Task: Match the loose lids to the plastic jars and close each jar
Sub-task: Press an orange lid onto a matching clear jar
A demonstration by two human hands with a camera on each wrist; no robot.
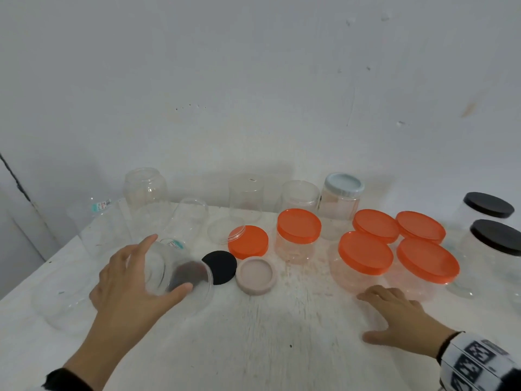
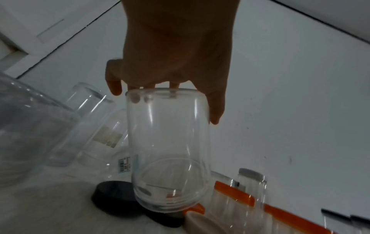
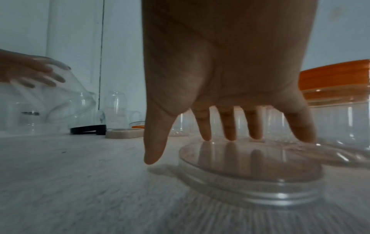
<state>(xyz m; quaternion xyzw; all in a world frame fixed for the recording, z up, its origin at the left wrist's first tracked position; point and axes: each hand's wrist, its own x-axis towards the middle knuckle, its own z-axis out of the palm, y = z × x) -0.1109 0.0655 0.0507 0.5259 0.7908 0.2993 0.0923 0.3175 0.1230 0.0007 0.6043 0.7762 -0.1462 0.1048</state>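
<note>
The left hand (image 1: pixel 132 280) grasps a clear plastic jar (image 1: pixel 174 273) by its base, tilted, mouth toward the black lid (image 1: pixel 220 267) and beige lid (image 1: pixel 256 275) lying just right of it. The right hand (image 1: pixel 400 320), fingers spread and relaxed, touches a clear lid (image 3: pixel 250 171) flat on the tabletop (image 1: pixel 282 334), near the orange-lidded jars (image 1: pixel 366 258). Bare tabletop lies between the hands toward the near edge.

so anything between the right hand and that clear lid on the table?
Nothing visible. In the right wrist view the right hand is spread directly over the clear lid, fingertips at its far rim; whether they touch it is unclear. The orange-lidded jars stand behind and to the side.
</note>
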